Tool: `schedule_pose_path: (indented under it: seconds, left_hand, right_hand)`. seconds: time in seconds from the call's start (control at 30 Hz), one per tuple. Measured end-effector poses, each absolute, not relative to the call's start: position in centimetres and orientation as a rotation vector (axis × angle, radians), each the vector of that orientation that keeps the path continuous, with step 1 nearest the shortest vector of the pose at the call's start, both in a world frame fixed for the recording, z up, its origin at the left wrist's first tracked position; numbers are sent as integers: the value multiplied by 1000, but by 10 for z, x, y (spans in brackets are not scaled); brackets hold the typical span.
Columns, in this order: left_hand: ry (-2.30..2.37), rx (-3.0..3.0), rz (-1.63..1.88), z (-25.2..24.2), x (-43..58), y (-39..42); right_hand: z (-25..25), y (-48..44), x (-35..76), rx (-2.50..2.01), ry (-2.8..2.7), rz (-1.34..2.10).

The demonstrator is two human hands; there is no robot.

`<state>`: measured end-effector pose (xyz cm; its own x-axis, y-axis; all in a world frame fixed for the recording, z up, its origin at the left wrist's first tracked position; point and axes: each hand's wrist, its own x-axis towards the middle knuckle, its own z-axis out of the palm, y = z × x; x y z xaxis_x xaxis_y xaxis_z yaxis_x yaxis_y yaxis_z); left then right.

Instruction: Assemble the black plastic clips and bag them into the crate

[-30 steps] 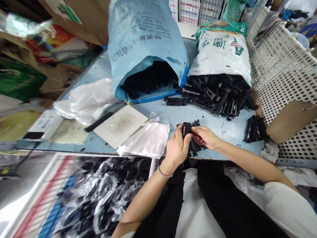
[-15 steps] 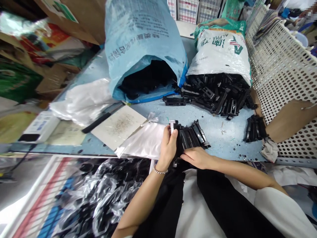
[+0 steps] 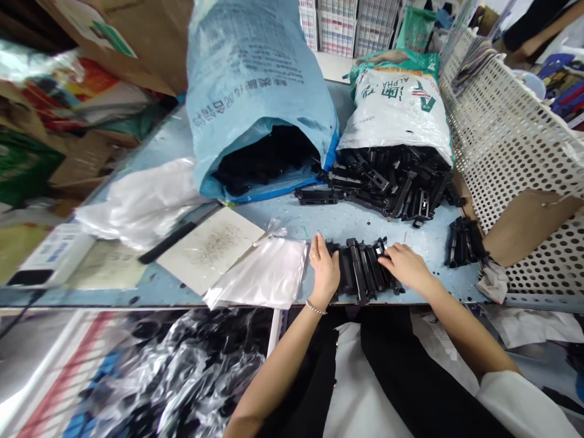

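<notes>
A row of slim black plastic parts (image 3: 360, 267) stands side by side near the table's front edge. Flat against its left end is my left hand (image 3: 325, 267), fingers stretched upward and thumb apart. My right hand (image 3: 406, 264) is at the row's right end, its thumb and bent fingers around the upper end of a black part there; the exact grip is partly hidden. Just left of my left hand lie clear plastic bags (image 3: 262, 274), stacked flat.
Behind the row, a white and green sack (image 3: 395, 109) spills loose black parts (image 3: 387, 188). A blue sack (image 3: 260, 79) lies open beside it. Several black parts (image 3: 463, 240) sit at right, by a perforated white basket (image 3: 515, 146). A pale board (image 3: 212, 246) lies at left.
My right hand has moved right, from the lower left of the group to its right end. My left hand has opened from its grip on parts, which now stand in one row.
</notes>
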<state>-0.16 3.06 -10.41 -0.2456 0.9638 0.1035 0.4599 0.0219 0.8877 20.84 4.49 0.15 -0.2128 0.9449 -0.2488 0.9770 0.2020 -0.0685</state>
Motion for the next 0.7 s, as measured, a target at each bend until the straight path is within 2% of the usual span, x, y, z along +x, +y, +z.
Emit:
schedule_pose_path:
  seconds: [0.2, 0.3, 0.4, 0.47, 0.57, 0.6, 0.67, 0.7]
  left_hand:
    - [1722, 1536, 1150, -109, -3, 28]
    - [1684, 1462, 1154, -103, -13, 25]
    - [1666, 1431, 1230, -90, -24, 19]
    - [1615, 1405, 1318, -77, -25, 19]
    - [1313, 1327, 1354, -51, -13, 25]
    - [1175, 1286, 1343, -42, -6, 28]
    - [964, 1168, 1315, -26, 5, 33]
    - [911, 1100, 1304, -19, 8, 34]
  right_hand:
    - [10, 178, 195, 2231, 2464, 251]
    - [11, 224, 194, 2198, 2434, 206]
    - [23, 225, 210, 2363, 2509, 73]
    - [30, 203, 222, 2633, 2547, -334]
    - [25, 147, 220, 2743, 2394, -1319]
    - [21, 126, 214, 2639, 2344, -1557]
    - [12, 87, 198, 2127, 2107, -2293]
    - [9, 71, 191, 1887, 2062, -2436]
